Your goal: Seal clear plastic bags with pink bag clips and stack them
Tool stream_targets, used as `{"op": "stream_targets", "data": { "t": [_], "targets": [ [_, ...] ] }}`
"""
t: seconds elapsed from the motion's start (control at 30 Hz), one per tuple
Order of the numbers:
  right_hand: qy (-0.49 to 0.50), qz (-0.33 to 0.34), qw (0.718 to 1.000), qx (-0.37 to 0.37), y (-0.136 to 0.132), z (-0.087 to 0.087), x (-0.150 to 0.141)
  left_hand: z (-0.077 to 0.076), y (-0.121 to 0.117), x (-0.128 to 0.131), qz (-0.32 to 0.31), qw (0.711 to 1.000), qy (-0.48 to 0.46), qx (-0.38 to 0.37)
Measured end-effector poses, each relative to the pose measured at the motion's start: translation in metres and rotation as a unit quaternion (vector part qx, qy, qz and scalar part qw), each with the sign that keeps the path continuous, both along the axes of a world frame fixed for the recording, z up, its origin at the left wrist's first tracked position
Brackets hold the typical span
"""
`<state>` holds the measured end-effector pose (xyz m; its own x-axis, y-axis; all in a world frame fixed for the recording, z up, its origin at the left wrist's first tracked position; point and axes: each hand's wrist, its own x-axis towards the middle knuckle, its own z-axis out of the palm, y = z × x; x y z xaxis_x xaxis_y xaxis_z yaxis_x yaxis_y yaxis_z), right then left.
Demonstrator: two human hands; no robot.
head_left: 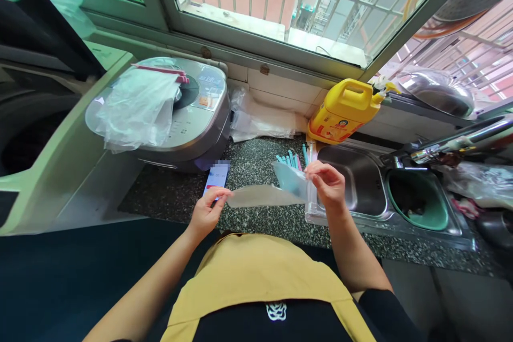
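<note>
A translucent plastic bag (pixel 262 196) is stretched between my two hands above the speckled counter. My left hand (pixel 208 208) pinches its left end between thumb and fingers, just in front of a phone (pixel 217 175) with a lit screen. The upper right corner of the bag is pinched by my right hand (pixel 328 184), close to the sink's left edge. Several light-blue sticks and a pink one, which look like bag-sealing clips (pixel 289 159), lie behind the bag, partly hidden by it.
A rice cooker (pixel 188 125) at the left carries a pile of plastic bags (pixel 138 109) with pink strips on top. More clear plastic packaging (pixel 264 120) lies against the wall. A yellow jug (pixel 340 112) stands behind the sink (pixel 363 179), which holds a green basin (pixel 435 219).
</note>
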<state>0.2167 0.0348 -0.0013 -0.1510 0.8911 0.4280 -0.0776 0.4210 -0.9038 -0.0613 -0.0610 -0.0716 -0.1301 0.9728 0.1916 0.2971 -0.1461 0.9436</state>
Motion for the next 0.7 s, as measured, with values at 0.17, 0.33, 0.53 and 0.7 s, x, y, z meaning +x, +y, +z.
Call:
{"op": "stream_targets", "data": {
  "t": [0.17, 0.33, 0.53, 0.7],
  "targets": [
    [-0.062, -0.037, 0.992, 0.103, -0.011, 0.021, 0.024, 0.022, 0.007, 0.003, 0.064, 0.993, 0.006, 0.100],
    [-0.075, 0.062, 0.983, 0.153, -0.024, 0.051, 0.038, 0.041, 0.012, 0.006, 0.105, 0.949, 0.025, 0.297],
    [0.119, 0.160, 0.977, 0.077, -0.001, 0.065, 0.023, 0.084, 0.032, 0.012, -0.023, 0.928, -0.097, 0.359],
    [0.205, 0.216, 0.951, 0.088, 0.013, 0.058, 0.021, 0.118, 0.035, 0.018, -0.225, 0.887, -0.358, 0.183]
  ]
}}
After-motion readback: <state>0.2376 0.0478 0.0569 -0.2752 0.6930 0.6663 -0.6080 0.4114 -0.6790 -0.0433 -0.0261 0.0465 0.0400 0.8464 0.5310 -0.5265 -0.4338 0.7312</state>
